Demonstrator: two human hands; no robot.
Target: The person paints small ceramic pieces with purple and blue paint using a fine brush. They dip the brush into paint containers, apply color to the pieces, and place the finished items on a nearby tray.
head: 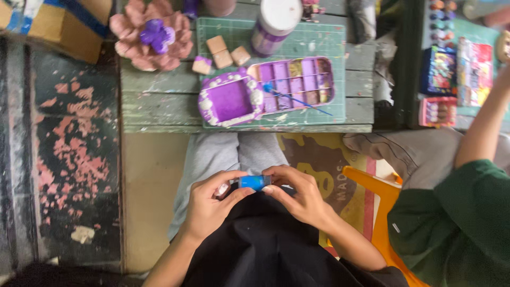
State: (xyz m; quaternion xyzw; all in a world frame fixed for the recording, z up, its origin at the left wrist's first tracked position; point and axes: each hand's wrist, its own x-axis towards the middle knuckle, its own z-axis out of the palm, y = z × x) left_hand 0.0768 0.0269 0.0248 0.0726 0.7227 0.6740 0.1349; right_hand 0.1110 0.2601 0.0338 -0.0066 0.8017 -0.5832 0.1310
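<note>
1. The left hand (208, 204) sits low over the lap, wrist bent inward, its fingers curled and its thumb pressed against the near end of a small blue paint bottle (253, 182).
2. The right hand (297, 197) mirrors it from the other side, fingers bent around the bottle's far end, where a darker cap seems to sit; both hands grip the bottle between them, and it lies sideways.
3. Both forearms angle up from the bottom edge, elbows cut off by the frame.
4. Ahead of the hands, beyond the grey-clad knees, stands the green wooden counter (159, 101). On it lie a purple paint palette (297, 85) with a blue brush (297, 99) across it, a purple box with white trim (229, 100) just left of the palette, and a pink flower piece (151, 34) farther left.
5. Off to the right of the right hand, another person's green sleeve (457, 223) and bare arm reach up; that hand is out of view.
6. How the cap sits is hard to make out under the fingers.
</note>
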